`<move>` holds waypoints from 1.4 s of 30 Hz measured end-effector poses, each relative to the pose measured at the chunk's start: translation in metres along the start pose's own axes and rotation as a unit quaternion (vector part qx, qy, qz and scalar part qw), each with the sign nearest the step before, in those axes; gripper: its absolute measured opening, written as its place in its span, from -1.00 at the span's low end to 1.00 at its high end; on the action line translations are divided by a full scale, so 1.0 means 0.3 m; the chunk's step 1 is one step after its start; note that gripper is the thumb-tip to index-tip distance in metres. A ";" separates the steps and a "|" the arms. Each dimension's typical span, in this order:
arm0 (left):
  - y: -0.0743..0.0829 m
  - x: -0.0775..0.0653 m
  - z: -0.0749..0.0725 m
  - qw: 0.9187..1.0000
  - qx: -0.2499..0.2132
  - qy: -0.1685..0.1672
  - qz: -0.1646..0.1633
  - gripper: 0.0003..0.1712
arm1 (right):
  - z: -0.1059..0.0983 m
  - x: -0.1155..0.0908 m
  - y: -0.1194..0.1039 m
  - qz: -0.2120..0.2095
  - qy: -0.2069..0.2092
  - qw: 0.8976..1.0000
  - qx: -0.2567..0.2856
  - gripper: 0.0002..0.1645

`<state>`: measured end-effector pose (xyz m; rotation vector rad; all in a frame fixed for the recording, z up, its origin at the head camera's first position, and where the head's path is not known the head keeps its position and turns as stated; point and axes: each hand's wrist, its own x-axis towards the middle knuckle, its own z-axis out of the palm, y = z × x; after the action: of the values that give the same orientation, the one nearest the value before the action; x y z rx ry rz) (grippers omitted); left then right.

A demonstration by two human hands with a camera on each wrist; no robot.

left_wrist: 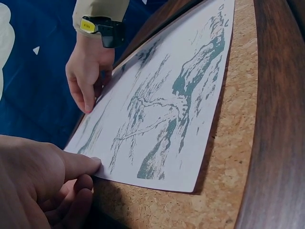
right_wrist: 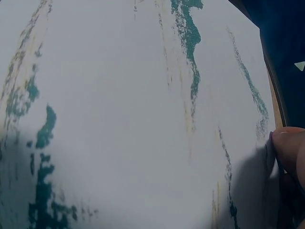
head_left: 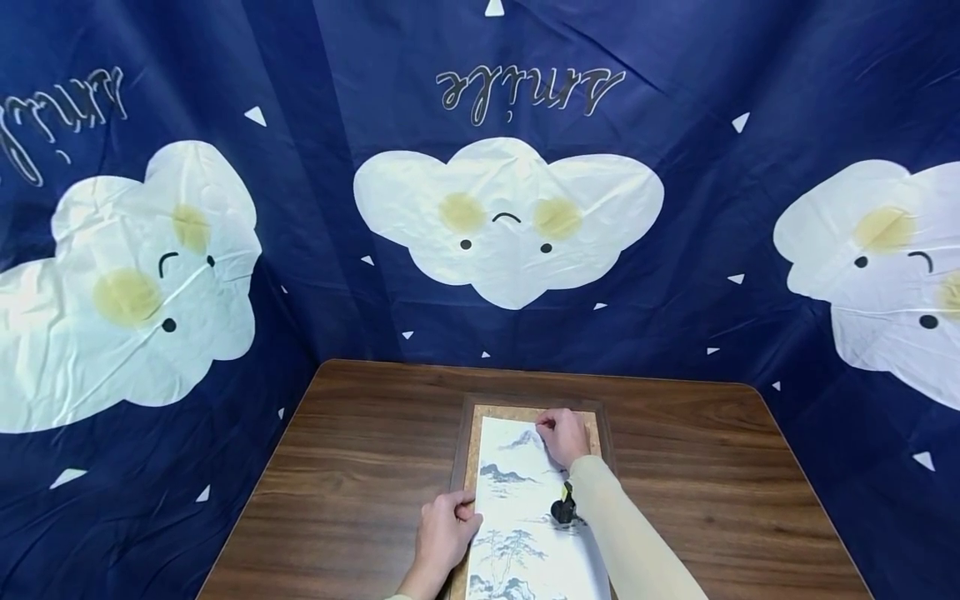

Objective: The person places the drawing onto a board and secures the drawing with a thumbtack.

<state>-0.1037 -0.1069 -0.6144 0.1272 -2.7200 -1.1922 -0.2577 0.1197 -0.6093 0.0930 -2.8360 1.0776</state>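
A long white sheet of paper (head_left: 510, 508) printed with an ink landscape lies over a cork board (head_left: 472, 467). My left hand (head_left: 442, 533) is at the sheet's left edge, its thumb on the paper and its other fingers curled beside the edge in the left wrist view. At the far end, my right hand (head_left: 566, 435) pinches the sheet's edge between thumb and finger. In the right wrist view, the right fingertips (right_wrist: 288, 145) are at the paper's rim; whatever lies behind them is hidden.
The brown wooden table (head_left: 360, 433) spreads on both sides of the board. A dark blue curtain (head_left: 315, 208) with white clouds stands behind and at the sides. A black device (head_left: 562, 506) on the right wrist hangs over the sheet.
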 end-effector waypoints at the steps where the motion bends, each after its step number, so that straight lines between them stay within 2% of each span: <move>1: 0.000 -0.001 0.000 1.000 0.001 0.000 -0.002 -0.66 | 0.003 -0.001 0.000 0.001 0.001 1.000 -0.003 -0.89; 11: 0.003 -0.005 0.001 1.000 0.006 0.002 -0.005 -0.67 | 0.012 0.002 0.004 0.001 0.015 1.000 0.003 -0.87; 21: 0.005 -0.005 -0.001 1.000 0.001 0.001 -0.002 -0.67 | 0.017 0.004 -0.007 0.020 0.023 1.000 0.005 -0.84; 34: -0.003 0.000 0.001 1.000 -0.004 -0.004 0.001 -0.67 | 0.016 0.017 0.006 0.050 0.031 0.996 0.062 -0.90; 42: 0.000 -0.001 -0.003 1.000 -0.004 -0.001 -0.001 -0.68 | 0.017 0.021 -0.004 0.088 0.053 0.991 0.087 -0.91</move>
<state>-0.1033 -0.1075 -0.6140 0.1264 -2.7181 -1.2039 -0.2641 0.1154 -0.6116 -0.1997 -2.6922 1.3223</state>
